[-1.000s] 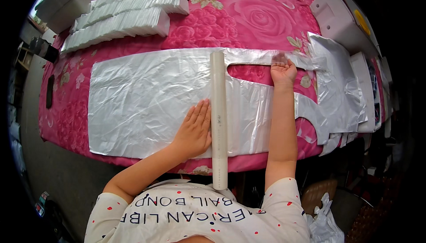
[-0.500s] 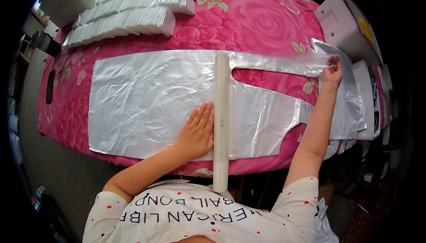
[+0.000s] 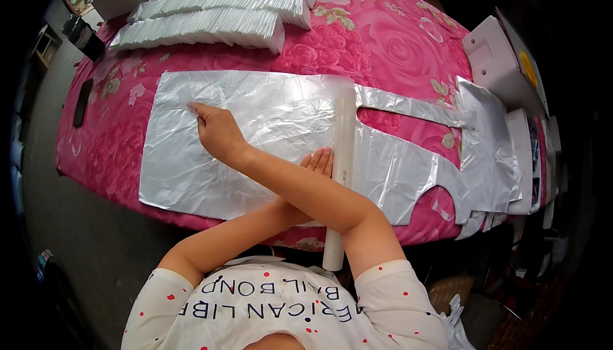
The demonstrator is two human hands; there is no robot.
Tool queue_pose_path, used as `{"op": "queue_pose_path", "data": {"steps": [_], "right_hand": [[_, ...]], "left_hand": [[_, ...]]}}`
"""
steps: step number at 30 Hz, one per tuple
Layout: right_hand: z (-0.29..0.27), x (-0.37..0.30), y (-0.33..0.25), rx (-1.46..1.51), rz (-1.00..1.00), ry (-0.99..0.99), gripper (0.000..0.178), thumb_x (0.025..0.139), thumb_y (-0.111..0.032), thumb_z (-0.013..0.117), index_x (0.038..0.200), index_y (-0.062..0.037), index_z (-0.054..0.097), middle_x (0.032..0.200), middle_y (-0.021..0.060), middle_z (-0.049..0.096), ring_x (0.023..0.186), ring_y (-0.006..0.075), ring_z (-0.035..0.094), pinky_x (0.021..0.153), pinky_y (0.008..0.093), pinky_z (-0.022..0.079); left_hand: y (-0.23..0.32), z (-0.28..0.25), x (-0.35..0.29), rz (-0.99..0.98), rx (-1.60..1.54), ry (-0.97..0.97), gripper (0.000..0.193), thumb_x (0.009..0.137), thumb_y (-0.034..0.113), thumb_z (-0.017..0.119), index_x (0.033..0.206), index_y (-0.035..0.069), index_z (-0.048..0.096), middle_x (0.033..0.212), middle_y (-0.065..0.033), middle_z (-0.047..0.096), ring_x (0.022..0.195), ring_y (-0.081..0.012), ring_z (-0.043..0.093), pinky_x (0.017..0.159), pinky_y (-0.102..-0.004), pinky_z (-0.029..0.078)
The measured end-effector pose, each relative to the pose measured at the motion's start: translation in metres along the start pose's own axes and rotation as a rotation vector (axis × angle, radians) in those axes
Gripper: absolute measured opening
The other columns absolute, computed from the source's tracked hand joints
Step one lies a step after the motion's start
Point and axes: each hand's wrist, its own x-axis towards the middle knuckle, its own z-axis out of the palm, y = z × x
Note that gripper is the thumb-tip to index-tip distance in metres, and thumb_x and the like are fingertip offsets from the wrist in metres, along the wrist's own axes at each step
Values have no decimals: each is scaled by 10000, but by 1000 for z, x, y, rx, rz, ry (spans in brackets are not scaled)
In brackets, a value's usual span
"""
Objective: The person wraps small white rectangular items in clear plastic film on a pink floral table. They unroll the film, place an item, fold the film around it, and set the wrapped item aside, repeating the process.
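L hand (image 3: 318, 161) flat, fingers extended on silvery bag (image 3: 268, 107), mid-frame, just beside tube (image 3: 345, 117); prob. steadying. Tube lies across bag, prob. as wt. R hand (image 3: 220, 133) curled over bag, L of ctr; can't tell if pinching film.

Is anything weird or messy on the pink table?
Nothing looks spilled. The silvery plastic pile at right lies rumpled with uneven edges, messier than the neat white rows at the back. The pale tube also pokes past the near edge of the table.
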Motion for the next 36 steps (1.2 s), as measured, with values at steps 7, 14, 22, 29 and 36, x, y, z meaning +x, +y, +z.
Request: {"op": "queue_pose_path", "data": {"steps": [7,14,22,29,36], "right_hand": [[62,-31,-17,-336,-159,-311,539,798,-57,559,1297,48,385,1285,244,444,1221,390,395,1005,392,354],[-123,-108,-56,-410,-343,18,447,830,-83,586,1249,20,471,1300,191,470,1209,333,451,987,385,379],[-209,-214,-19,-674,-97,-4,495,837,-203,575,1261,25,462,1327,204,434,1201,349,446,989,400,369],[-194,-195,-15,-846,-132,-352,570,871,-417,474,1314,-59,435,1406,129,362,1323,321,285,1074,430,228],[-65,-117,-20,-728,-439,-598,572,871,-449,448,1235,-10,486,1302,157,467,1310,324,293,1083,464,185]], "left_hand": [[-1,6,-1,-53,-1,11,555,858,167,409,1329,-101,289,1424,-260,240,1356,-360,196,1084,-465,199],[-24,-40,21,-160,-703,335,438,850,62,464,1271,-47,405,1319,-195,428,1251,-304,387,1049,-381,288],[-68,-37,94,-1033,-1834,419,456,929,248,391,1243,-81,367,1256,-185,441,1191,-278,438,980,-364,393],[-101,-87,55,-914,-2343,460,459,937,213,337,1227,-143,330,1269,-270,400,1211,-354,417,1027,-426,379],[-186,-190,-66,-326,-2392,710,417,910,160,398,1196,-143,388,1242,-258,456,1180,-326,461,1014,-407,398]]}}
